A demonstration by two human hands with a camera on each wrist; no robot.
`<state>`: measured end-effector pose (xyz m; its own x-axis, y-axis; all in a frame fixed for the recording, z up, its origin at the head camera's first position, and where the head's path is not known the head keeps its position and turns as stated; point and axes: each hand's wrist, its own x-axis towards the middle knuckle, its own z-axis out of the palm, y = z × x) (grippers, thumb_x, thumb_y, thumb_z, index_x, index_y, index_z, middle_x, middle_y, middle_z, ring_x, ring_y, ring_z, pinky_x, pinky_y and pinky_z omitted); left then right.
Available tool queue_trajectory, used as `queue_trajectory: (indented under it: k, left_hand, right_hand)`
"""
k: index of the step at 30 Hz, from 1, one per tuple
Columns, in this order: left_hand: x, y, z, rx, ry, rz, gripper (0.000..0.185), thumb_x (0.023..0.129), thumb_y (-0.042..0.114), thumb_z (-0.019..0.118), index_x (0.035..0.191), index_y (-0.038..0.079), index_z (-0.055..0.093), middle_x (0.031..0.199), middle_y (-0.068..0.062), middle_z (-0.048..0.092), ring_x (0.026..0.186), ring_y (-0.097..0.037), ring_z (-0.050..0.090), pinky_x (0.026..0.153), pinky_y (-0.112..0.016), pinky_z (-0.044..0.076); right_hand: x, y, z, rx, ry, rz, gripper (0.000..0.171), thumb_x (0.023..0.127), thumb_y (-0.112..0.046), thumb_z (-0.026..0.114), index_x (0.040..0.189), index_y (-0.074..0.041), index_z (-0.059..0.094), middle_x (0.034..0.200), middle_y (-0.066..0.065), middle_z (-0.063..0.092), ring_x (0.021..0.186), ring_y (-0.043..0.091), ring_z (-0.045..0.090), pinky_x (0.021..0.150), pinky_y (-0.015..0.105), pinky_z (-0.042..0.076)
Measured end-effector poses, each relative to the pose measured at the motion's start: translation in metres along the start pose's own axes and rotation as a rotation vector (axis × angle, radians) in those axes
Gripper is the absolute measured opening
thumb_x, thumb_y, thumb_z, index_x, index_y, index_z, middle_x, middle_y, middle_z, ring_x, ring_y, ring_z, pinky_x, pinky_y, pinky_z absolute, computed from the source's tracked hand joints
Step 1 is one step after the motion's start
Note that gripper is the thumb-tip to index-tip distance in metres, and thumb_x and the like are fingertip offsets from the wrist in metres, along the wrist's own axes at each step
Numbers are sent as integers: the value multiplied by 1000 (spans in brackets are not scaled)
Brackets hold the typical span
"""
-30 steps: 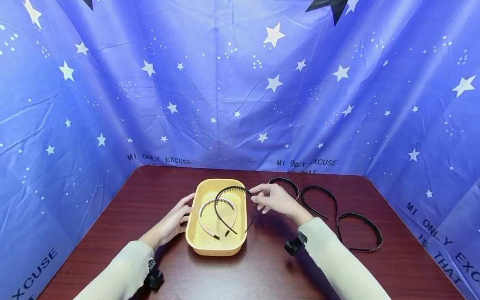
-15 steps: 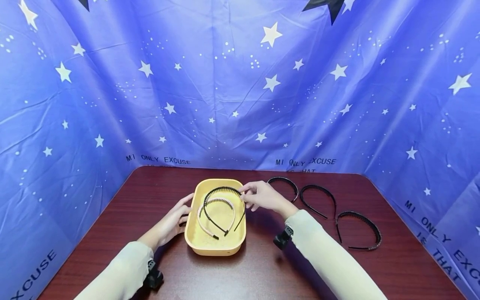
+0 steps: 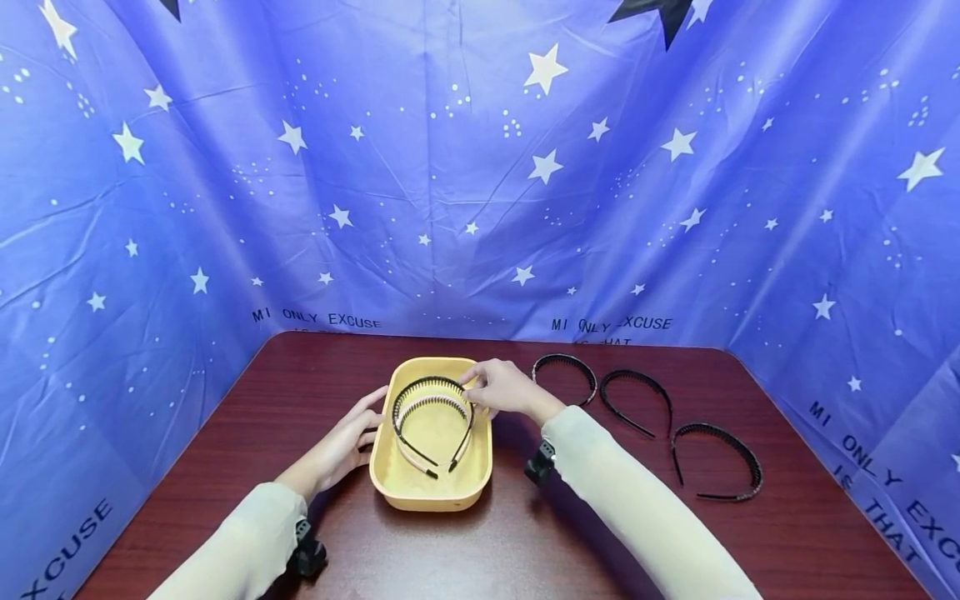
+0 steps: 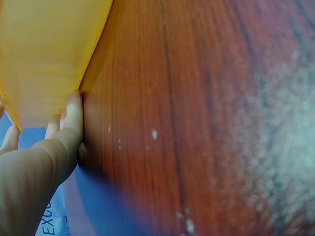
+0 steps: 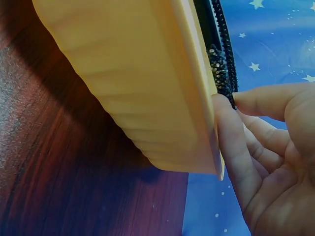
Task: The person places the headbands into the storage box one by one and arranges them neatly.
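A yellow plastic basin point(image 3: 431, 503) stands on the table, with a pale pink toothed headband point(image 3: 414, 459) lying in it. My right hand point(image 3: 512, 389) pinches a black toothed headband point(image 3: 395, 410) between thumb and fingers at the basin's right rim. That black headband overlaps the pink one in the head view. In the right wrist view, a beaded, glittery stretch of the black headband point(image 5: 220, 71) shows just past the rim at my fingertips. My left hand point(image 3: 345, 442) rests with extended fingers against the basin's left side; the left wrist view shows fingers point(image 4: 74, 115) touching the outer wall.
Right of the basin, three black headbands lie on the dark red wooden table point(image 3: 247, 433): one at the back point(image 3: 567, 358), a middle one point(image 3: 637, 377) and a front one point(image 3: 753, 467). Blue star-patterned cloth point(image 3: 480, 167) surrounds the table's back and sides.
My right hand has moved left with the black headband, bringing it from partly over the right rim to above the pink headband. The left hand has stayed at the basin's side.
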<state>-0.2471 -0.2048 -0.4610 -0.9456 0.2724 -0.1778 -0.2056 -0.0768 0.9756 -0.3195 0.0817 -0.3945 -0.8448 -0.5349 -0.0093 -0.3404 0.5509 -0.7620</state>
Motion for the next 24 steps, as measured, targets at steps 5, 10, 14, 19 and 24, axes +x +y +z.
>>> queue_trajectory:
  k: [5, 10, 14, 19, 24]
  left_hand:
    - [0, 0, 1, 5, 6, 2, 63, 100, 17, 42, 159, 26, 21, 138, -25, 52, 111, -24, 58, 89, -46, 49]
    - [0, 0, 1, 7, 12, -2, 63, 100, 18, 42, 159, 27, 22, 138, -25, 52, 112, -25, 58, 89, -46, 49]
    - [0, 0, 1, 6, 27, -8, 63, 100, 18, 42, 159, 27, 23, 140, -25, 50, 115, -27, 56, 89, -46, 49]
    - [0, 0, 0, 7, 38, -12, 63, 99, 17, 42, 159, 27, 23, 139, -23, 51, 117, -30, 55, 89, -46, 49]
    - [0, 0, 2, 9, 29, -9, 63, 100, 18, 42, 159, 27, 23, 139, -23, 52, 118, -30, 54, 90, -46, 48]
  right_hand:
    - [3, -3, 3, -52, -5, 3, 25, 90, -5, 68, 115, -2, 70, 76, 4, 70, 59, 14, 68, 50, 31, 56]
    - [6, -6, 4, -112, -19, 2, 26, 90, -4, 68, 115, -1, 69, 73, 3, 71, 56, 13, 68, 49, 30, 55]
    - [9, -7, 7, -187, -31, -9, 25, 90, -6, 70, 115, -3, 70, 71, 0, 71, 52, 13, 66, 52, 35, 56]
    - [14, -6, 13, -263, -44, 10, 25, 91, -9, 71, 116, -4, 69, 71, 0, 71, 53, 10, 64, 52, 30, 54]
    - [16, -6, 16, -347, -49, 27, 23, 93, -11, 70, 115, -7, 70, 70, -2, 69, 53, 8, 63, 51, 24, 49]
